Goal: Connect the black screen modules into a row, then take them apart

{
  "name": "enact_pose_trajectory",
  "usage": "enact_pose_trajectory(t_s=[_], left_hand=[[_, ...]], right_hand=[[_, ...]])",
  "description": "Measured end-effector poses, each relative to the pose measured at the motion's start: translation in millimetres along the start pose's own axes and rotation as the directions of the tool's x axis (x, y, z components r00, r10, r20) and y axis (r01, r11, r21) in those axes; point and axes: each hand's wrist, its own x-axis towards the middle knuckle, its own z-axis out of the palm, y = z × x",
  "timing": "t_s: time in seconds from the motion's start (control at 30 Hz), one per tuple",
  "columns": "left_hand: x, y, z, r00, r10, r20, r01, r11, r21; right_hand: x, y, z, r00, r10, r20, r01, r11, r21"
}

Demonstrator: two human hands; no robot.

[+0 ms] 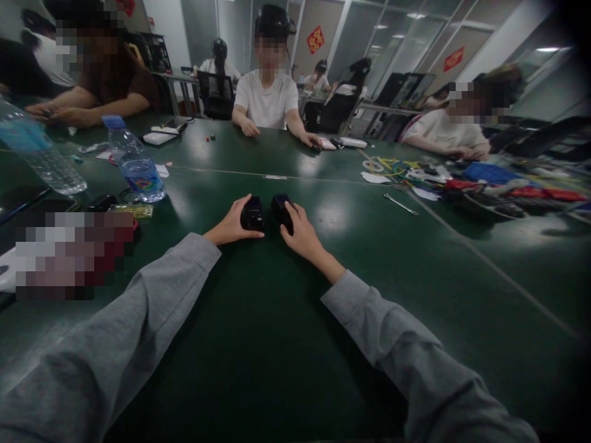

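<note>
Both my arms, in grey sleeves, reach forward over a dark green table (pixel 258 344). My left hand (pixel 231 226) is wrapped round a small black boxy device (pixel 252 214) that rests on the table. My right hand (pixel 301 232) grips a second small black device (pixel 281 208) just to the right of the first. The two devices sit side by side, nearly touching. What the devices are I cannot make out.
Two water bottles (pixel 137 163) (pixel 39 154) stand at the left. A metal tool (pixel 399 204) lies to the right, with coloured cables and clutter (pixel 466 178) beyond. Other people sit across the table and on both sides, their hands on it.
</note>
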Motion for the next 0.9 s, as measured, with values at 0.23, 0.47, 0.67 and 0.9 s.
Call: enact_pose_trajectory(t_s=[0.23, 0.47, 0.67, 0.9], left_hand=[[0, 4, 3.4, 0.999, 0.03, 0.033, -0.031, 0.999, 0.03], [1, -1, 4.3, 0.998, 0.065, 0.01, -0.065, 0.998, 0.026], [0, -3, 2.6, 0.998, 0.06, 0.022, -0.061, 0.998, 0.028], [1, -3, 4.7, 0.999, 0.051, -0.02, -0.05, 0.999, 0.014]], right_hand=[[-2, -13, 9, 0.985, -0.117, 0.129, 0.098, 0.984, 0.15], [-4, -14, 3, 0.982, -0.126, 0.138, 0.116, 0.99, 0.076], [-3, -15, 2, 0.976, -0.178, 0.125, 0.172, 0.983, 0.06], [-3, -18, 5, 0.979, -0.147, 0.141, 0.152, 0.988, -0.019]])
